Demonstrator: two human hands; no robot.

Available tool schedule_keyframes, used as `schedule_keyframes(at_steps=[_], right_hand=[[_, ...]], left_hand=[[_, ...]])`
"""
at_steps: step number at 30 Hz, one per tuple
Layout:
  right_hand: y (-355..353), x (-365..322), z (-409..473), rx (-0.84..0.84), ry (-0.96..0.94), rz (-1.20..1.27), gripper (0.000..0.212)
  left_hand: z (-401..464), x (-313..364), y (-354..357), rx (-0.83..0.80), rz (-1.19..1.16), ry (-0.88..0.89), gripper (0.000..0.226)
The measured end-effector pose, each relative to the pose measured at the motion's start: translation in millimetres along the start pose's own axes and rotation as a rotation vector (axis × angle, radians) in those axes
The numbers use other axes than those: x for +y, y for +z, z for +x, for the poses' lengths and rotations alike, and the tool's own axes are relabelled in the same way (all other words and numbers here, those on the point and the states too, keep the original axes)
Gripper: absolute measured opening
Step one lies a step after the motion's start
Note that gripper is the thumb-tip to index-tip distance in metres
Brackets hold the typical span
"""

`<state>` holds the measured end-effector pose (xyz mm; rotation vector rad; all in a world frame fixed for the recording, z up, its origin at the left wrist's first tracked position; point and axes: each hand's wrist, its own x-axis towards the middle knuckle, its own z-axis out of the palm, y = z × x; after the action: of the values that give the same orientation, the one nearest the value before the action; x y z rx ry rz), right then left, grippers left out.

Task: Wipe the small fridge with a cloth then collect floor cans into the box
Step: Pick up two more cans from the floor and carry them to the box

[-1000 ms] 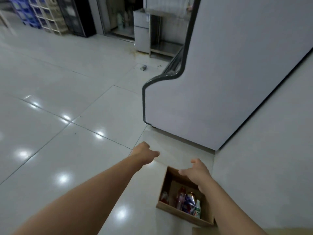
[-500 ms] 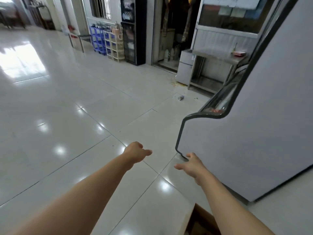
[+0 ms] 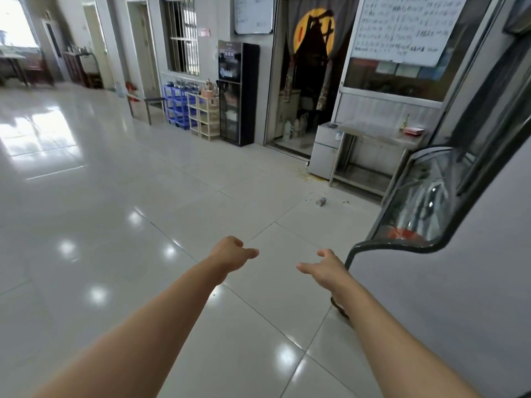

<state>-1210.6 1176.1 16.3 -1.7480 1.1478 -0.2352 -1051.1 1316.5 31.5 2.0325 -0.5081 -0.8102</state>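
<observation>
Both arms reach out over the tiled floor, the left hand loosely curled and the right hand spread, neither holding anything, apparently freed for the next pickup. A single can lies at 1 o'clock, well beyond them, near the small fridge; the box is out of view.

A: Can you read the can on the floor tiles?
B: No, too small and far for a label.
A: The whiteboard writing?
B: Blurred. The display case runs off the right edge, and both forearms are cut by the bottom edge.
</observation>
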Motion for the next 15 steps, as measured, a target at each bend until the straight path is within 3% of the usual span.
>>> schedule_keyframes(at_steps=[8, 15], right_hand=[[44, -82, 76, 0.073, -0.05, 0.025, 0.074], [51, -140, 197, 0.132, -0.056, 0.036, 0.077]], left_hand=[[91, 34, -74, 0.001, -0.023, 0.079, 0.061], [212, 72, -99, -0.014, -0.022, 0.092, 0.06]])
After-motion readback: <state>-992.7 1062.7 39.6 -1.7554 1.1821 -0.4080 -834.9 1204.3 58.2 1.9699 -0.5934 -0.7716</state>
